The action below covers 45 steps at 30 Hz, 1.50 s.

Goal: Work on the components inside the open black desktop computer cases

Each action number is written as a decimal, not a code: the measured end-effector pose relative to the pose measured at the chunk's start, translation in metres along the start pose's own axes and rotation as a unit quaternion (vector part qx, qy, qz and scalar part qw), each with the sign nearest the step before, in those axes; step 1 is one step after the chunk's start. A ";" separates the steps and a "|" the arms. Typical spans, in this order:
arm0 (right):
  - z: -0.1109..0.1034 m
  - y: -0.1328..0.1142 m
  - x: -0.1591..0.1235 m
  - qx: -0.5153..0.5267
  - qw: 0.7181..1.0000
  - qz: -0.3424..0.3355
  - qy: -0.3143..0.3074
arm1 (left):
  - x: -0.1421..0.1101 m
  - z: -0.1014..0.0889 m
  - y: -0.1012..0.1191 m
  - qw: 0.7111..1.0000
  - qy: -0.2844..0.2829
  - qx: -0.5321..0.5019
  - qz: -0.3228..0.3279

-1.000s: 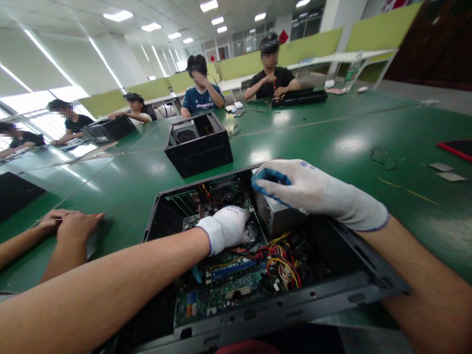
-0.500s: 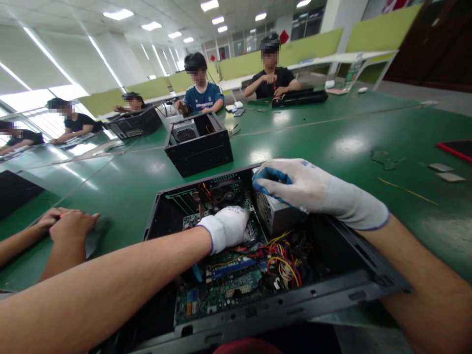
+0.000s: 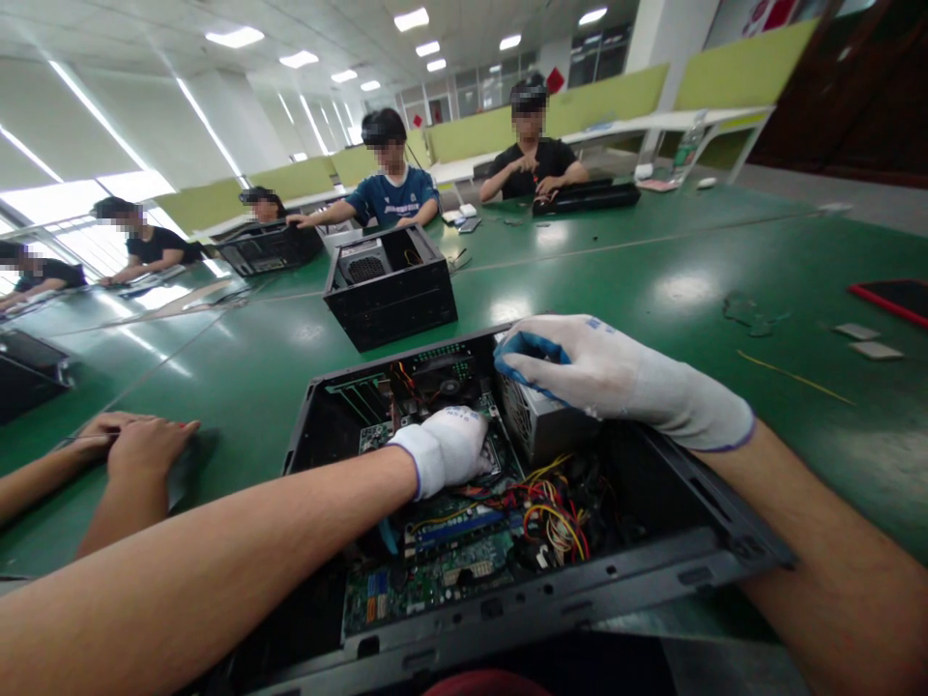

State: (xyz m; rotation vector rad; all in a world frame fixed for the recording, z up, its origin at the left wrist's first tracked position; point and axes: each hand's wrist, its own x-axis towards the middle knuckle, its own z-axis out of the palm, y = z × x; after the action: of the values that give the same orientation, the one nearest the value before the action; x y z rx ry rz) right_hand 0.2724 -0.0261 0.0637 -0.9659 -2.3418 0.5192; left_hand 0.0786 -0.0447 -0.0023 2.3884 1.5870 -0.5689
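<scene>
A black computer case (image 3: 507, 619) lies open before me, with a green motherboard (image 3: 464, 565) and a tangle of coloured cables (image 3: 555, 517) inside. My left hand (image 3: 450, 445), in a white glove, reaches down to the middle of the board. Its fingers are curled and largely hidden beneath the hand, so what they hold does not show. My right hand (image 3: 580, 362), gloved white with a blue palm, curls over the grey power supply (image 3: 555, 425) at the case's far side. Thumb and fingers bend round its upper edge.
Another open case (image 3: 395, 300) stands beyond mine on the green table (image 3: 616, 275). Bare hands of a person (image 3: 141, 445) rest at the left. Thin pads (image 3: 875, 348), a yellow wire (image 3: 794, 375) and a red-edged object (image 3: 891, 298) lie right. Several people sit across.
Both my hands keep their places. Across the table, the person in blue has stretched an arm toward the neighbouring case. At the left edge, a dark case's position and outline have changed.
</scene>
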 end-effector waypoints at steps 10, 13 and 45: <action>0.000 0.000 0.000 -0.001 1.000 0.001 -0.002 | -0.001 -0.003 0.001 1.000 0.000 -0.002 -0.006; 0.000 0.000 0.000 -0.003 1.000 0.003 -0.001 | -0.002 -0.004 0.001 1.000 0.000 -0.002 -0.003; -0.002 -0.001 -0.001 -0.004 1.000 0.012 -0.006 | 0.005 -0.005 -0.006 0.997 -0.023 0.019 0.069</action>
State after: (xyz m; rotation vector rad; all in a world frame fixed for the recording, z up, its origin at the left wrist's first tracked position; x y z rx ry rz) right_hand 0.2734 -0.0271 0.0660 -0.9983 -2.3463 0.5265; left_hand 0.0758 -0.0360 -0.0001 2.4695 1.3910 -0.6262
